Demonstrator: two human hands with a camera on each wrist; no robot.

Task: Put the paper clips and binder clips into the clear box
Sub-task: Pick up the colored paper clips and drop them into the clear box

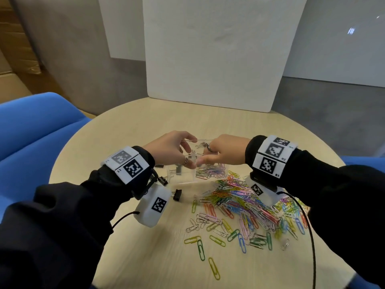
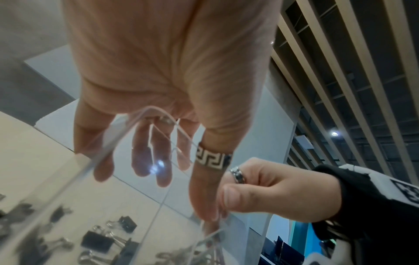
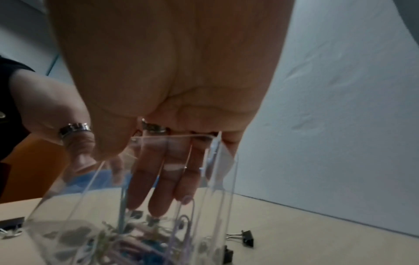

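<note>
The clear box [image 1: 187,176] stands upright at frame centre — coloured paper clips [image 1: 245,203] heaped lower right, black binder clips [image 1: 177,194] scattered just left of them.

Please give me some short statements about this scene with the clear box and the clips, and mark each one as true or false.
1. Both hands are at the top of the clear box. True: the left hand and right hand meet there.
2. All the coloured paper clips are already in the box. False: many lie loose on the round table.
3. Some binder clips lie inside the box. True, by the left wrist view.
4. No binder clip is left outside the box. False: at least one lies on the table beside it.
5. The left hand is bare of rings. False: its thumb wears a patterned ring.
</note>
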